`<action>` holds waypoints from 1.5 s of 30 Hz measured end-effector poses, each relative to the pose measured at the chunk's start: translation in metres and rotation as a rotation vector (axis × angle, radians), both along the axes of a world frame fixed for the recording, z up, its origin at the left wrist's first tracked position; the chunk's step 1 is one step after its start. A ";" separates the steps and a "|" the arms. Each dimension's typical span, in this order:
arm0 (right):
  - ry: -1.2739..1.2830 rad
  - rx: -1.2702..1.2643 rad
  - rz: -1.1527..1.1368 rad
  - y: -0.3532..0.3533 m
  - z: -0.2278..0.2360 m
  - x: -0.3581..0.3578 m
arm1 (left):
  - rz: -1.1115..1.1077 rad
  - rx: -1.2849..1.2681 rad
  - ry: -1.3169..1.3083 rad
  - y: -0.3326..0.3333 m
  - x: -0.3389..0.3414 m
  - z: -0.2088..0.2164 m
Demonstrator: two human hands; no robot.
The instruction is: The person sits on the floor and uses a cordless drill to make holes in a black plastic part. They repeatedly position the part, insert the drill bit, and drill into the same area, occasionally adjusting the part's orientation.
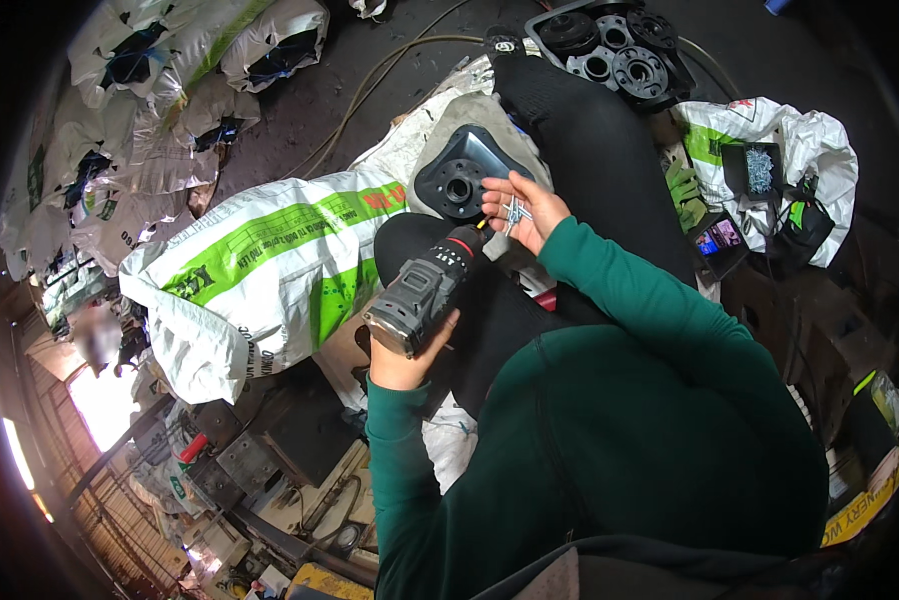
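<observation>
A grey and black cordless drill (425, 295) with a red ring near its chuck is held in my left hand (405, 368), whose fingers are mostly hidden behind it. Its front end points up and right, close to the fingers of my right hand (542, 208). Several silver screws (515, 214) lie in the right hand, between its curled fingers and palm. Just beyond is a black plastic part (485, 150) with a round, holed flange and a central hub. It rests on a grey pad (453, 122) over my lap, and the right fingertips are beside its flange.
A white and green sack (270, 240) lies to the left, with stuffed sacks (170, 105) farther off. At the far right stands a crate of black round parts (640, 70). A box of screws (760, 168) and a lit phone (720, 237) are on the right. A hose (370, 82) crosses the floor.
</observation>
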State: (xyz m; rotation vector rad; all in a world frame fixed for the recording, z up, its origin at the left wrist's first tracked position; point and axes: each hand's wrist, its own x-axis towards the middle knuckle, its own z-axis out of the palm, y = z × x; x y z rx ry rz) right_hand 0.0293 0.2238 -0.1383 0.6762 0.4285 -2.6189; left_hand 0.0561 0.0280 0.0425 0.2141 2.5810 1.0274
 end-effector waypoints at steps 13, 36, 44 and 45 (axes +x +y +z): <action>0.038 -0.158 0.099 0.006 0.025 0.006 | -0.206 -0.030 0.027 0.007 0.010 0.007; 0.082 0.008 0.190 0.004 0.029 0.009 | -0.286 -0.149 0.124 0.002 0.001 0.014; 0.040 0.116 0.201 -0.001 0.028 0.006 | -0.300 -0.178 0.065 0.008 -0.003 0.014; 0.021 0.105 0.213 -0.001 0.027 0.006 | -0.310 -0.190 0.070 0.009 -0.004 0.014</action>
